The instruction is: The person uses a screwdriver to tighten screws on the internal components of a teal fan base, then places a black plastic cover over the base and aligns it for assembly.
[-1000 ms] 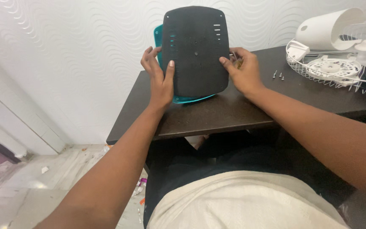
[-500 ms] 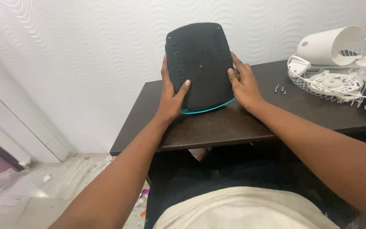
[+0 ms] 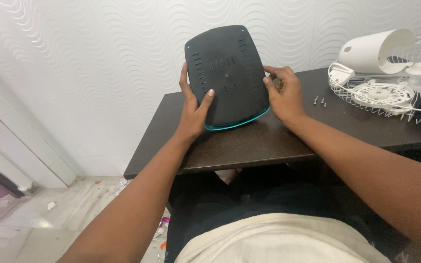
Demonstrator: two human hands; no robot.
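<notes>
I hold a flat black plate (image 3: 226, 73) with rows of slots and a teal rim upright on its lower edge on a dark brown table (image 3: 249, 141). My left hand (image 3: 194, 109) grips its left side, thumb on the face. My right hand (image 3: 283, 92) grips its right side with fingers curled around the edge; something small and brownish shows between those fingers. The teal part behind the plate shows only as a thin line along the bottom edge.
Three small screws (image 3: 319, 102) lie on the table right of my right hand. Further right stand a white wire fan grille (image 3: 381, 95) and a white cylindrical fan housing (image 3: 373, 48). A patterned white wall is close behind. Littered floor lies to the left.
A second ago the black plate sat offset from the teal part, which stuck out at its left. The two now line up, and my hands have shifted slightly along the sides.
</notes>
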